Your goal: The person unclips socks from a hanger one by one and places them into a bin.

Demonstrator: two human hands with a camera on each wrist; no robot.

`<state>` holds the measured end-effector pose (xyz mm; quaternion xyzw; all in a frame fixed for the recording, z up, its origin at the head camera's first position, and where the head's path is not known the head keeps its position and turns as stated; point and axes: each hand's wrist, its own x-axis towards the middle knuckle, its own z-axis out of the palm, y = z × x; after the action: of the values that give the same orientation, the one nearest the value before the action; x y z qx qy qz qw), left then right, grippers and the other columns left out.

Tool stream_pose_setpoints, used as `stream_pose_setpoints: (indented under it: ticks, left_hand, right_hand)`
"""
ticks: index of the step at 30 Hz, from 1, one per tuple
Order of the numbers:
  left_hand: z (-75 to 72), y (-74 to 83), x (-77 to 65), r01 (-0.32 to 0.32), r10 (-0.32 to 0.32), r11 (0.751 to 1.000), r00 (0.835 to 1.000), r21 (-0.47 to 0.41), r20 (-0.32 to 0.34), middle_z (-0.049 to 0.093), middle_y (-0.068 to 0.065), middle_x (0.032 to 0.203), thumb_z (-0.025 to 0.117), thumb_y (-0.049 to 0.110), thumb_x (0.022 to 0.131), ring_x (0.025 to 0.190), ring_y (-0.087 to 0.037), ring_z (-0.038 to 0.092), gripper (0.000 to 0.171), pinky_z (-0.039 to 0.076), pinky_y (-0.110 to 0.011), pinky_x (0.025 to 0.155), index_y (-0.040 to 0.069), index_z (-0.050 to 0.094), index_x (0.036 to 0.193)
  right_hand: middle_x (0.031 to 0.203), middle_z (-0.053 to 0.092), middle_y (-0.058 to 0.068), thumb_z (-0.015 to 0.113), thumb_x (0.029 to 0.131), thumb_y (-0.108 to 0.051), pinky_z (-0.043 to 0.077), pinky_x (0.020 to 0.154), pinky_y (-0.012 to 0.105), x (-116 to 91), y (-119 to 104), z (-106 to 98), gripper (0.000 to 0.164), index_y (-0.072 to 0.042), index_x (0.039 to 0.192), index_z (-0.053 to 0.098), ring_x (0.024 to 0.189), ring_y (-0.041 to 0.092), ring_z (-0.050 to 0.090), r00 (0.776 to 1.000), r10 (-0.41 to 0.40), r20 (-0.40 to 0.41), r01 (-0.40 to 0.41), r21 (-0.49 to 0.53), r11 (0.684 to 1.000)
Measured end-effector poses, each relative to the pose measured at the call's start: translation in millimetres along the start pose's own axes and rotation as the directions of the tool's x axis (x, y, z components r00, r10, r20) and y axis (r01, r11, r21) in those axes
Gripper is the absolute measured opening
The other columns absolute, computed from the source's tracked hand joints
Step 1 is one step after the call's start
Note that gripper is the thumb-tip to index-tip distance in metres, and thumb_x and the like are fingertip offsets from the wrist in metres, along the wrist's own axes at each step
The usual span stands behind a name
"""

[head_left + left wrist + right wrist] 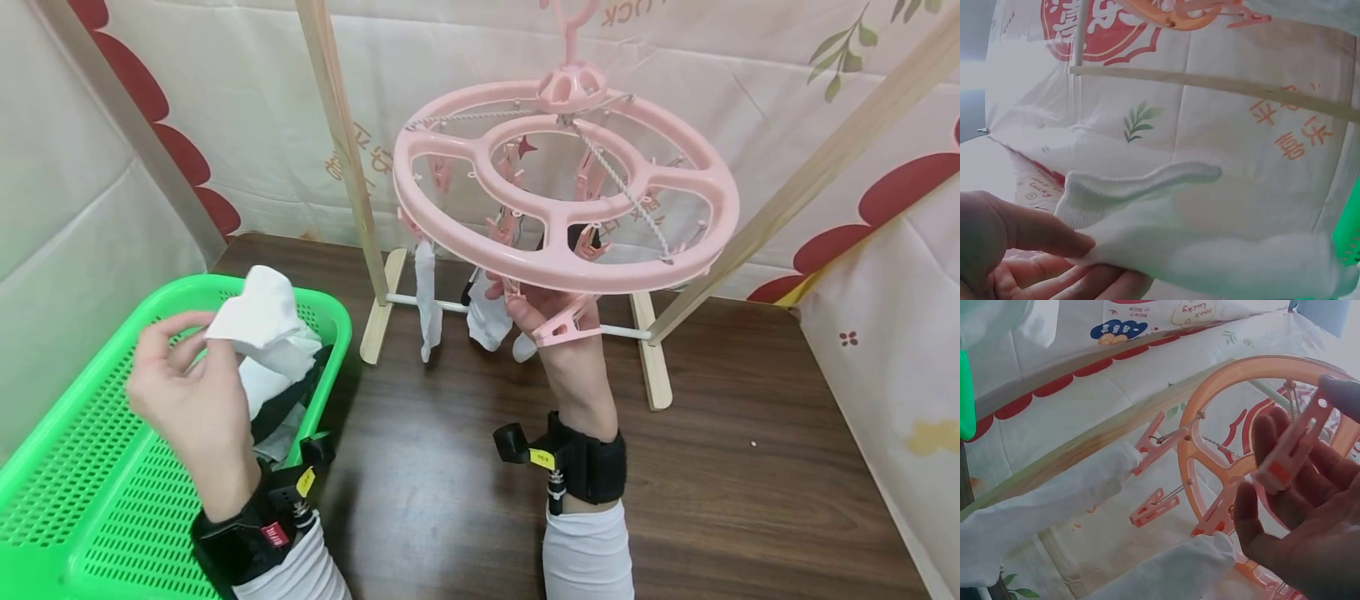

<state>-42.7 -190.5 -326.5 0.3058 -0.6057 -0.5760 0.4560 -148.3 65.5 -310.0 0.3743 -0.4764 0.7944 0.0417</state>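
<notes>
A white sock (pixel 258 312) is pinched between the thumb and fingers of my left hand (pixel 191 392), above the basket's laundry; its ribbed cuff shows in the left wrist view. My right hand (pixel 558 325) reaches up beneath a round pink drying hanger (pixel 457 242). Its fingers are loosely bent and spread among the clothespins. One clothespin (pixel 1294 447) lies in front of those fingers in the right wrist view, and another clothespin (pixel 1216 512), gripping a white sock (pixel 1166 572), is by the hand. Whether the fingertips touch a clothespin is partly hidden.
The green basket (pixel 341 333) on the left holds white, black and grey cloth items. A wooden stand (pixel 348 158) frames the hanger, with a white bar (pixel 626 332) low across it. White socks (pixel 426 300) hang at the hanger's left. Printed cloth surrounds the brown table (pixel 435 500).
</notes>
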Motion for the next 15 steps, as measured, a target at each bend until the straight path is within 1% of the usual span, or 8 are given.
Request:
stream_pose_setpoints:
  ticks: [1, 3, 5, 7, 9, 10, 12, 15]
  left_hand:
    - [-1.4, 1.1, 0.3, 0.001, -0.002, 0.999, 1.000, -0.035, -0.029, 0.072, -0.008, 0.087, 0.067, 0.003, 0.085, 0.064, -0.014, 0.068, 0.012, 0.049, -0.025, 0.067, 0.002, 0.071, 0.096]
    - [-3.0, 2.6, 0.8, -0.006, 0.002, 0.997, 0.998, -0.074, -0.061, 0.072, -0.009, 0.084, 0.065, 0.001, 0.084, 0.062, -0.015, 0.067, 0.011, 0.049, -0.025, 0.066, 0.001, 0.070, 0.094]
    - [-3.7, 3.3, 0.4, -0.003, -0.001, 0.998, 0.997, -0.056, -0.075, 0.071, -0.009, 0.088, 0.064, 0.000, 0.084, 0.066, -0.016, 0.067, 0.012, 0.048, -0.025, 0.067, 0.002, 0.070, 0.095]
    - [-3.8, 3.3, -0.2, -0.014, 0.015, 1.000, 0.998, 0.011, -0.066, 0.071, -0.007, 0.092, 0.060, 0.000, 0.086, 0.072, -0.014, 0.068, 0.015, 0.050, -0.024, 0.070, 0.003, 0.070, 0.096]
    - [-3.4, 2.4, -0.5, -0.027, 0.032, 0.995, 0.998, 0.095, -0.053, 0.070, -0.006, 0.097, 0.057, 0.000, 0.087, 0.077, -0.012, 0.067, 0.018, 0.051, -0.024, 0.073, 0.004, 0.070, 0.098]
    - [-3.3, 1.9, -0.6, -0.041, 0.048, 0.989, 0.998, 0.143, -0.046, 0.070, -0.005, 0.099, 0.055, 0.001, 0.088, 0.079, -0.009, 0.067, 0.019, 0.051, -0.023, 0.074, 0.005, 0.070, 0.099]
    - [-2.9, 0.4, -0.4, -0.073, 0.083, 0.971, 0.996, 0.228, -0.034, 0.070, -0.004, 0.098, 0.052, 0.001, 0.089, 0.077, -0.003, 0.066, 0.021, 0.050, -0.022, 0.073, 0.005, 0.070, 0.099]
    - [-2.1, -0.7, -0.7, -0.101, 0.110, 0.953, 0.994, 0.286, -0.015, 0.071, -0.005, 0.094, 0.049, 0.000, 0.089, 0.072, 0.004, 0.063, 0.023, 0.048, -0.019, 0.068, 0.004, 0.070, 0.099]
  right_hand:
    - [0.096, 0.070, 0.012, 0.073, 0.086, -0.009, 0.044, 0.080, 0.032, 0.1, 0.2, 0.1, 0.030, -0.008, 0.115, 0.066, 0.086, 0.024, 0.064, 1.000, -0.010, -0.001, 0.010, 0.014, 1.000]
    - [0.098, 0.069, 0.014, 0.072, 0.086, -0.008, 0.045, 0.078, 0.032, -0.4, -0.3, -0.1, 0.030, -0.006, 0.116, 0.066, 0.083, 0.025, 0.063, 1.000, -0.030, -0.003, 0.030, 0.035, 0.999]
    - [0.099, 0.069, 0.016, 0.072, 0.086, -0.007, 0.045, 0.078, 0.033, -2.0, -1.4, -1.4, 0.030, -0.004, 0.115, 0.066, 0.081, 0.025, 0.062, 0.999, -0.038, -0.009, 0.038, 0.054, 0.998]
    - [0.099, 0.068, 0.018, 0.072, 0.086, -0.008, 0.045, 0.080, 0.034, -3.9, -3.6, -2.9, 0.028, -0.002, 0.113, 0.066, 0.081, 0.026, 0.062, 0.999, -0.038, -0.028, 0.039, 0.062, 0.997]
    - [0.100, 0.068, 0.018, 0.073, 0.086, -0.010, 0.046, 0.080, 0.034, -6.0, -6.6, -4.7, 0.030, -0.001, 0.113, 0.066, 0.082, 0.025, 0.062, 0.998, -0.033, -0.048, 0.036, 0.060, 0.998]
    - [0.101, 0.067, 0.018, 0.074, 0.085, -0.011, 0.046, 0.081, 0.035, -6.9, -8.2, -5.6, 0.031, 0.000, 0.113, 0.065, 0.083, 0.026, 0.062, 0.998, -0.033, -0.060, 0.036, 0.063, 0.997]
    - [0.102, 0.066, 0.018, 0.075, 0.085, -0.012, 0.046, 0.083, 0.036, -7.7, -11.4, -7.3, 0.032, 0.002, 0.112, 0.064, 0.083, 0.027, 0.061, 0.996, -0.040, -0.078, 0.045, 0.067, 0.997]
    - [0.103, 0.064, 0.019, 0.075, 0.084, -0.011, 0.046, 0.084, 0.037, -8.5, -15.7, -10.3, 0.034, 0.004, 0.113, 0.063, 0.084, 0.029, 0.059, 0.994, -0.058, -0.088, 0.064, 0.073, 0.995]
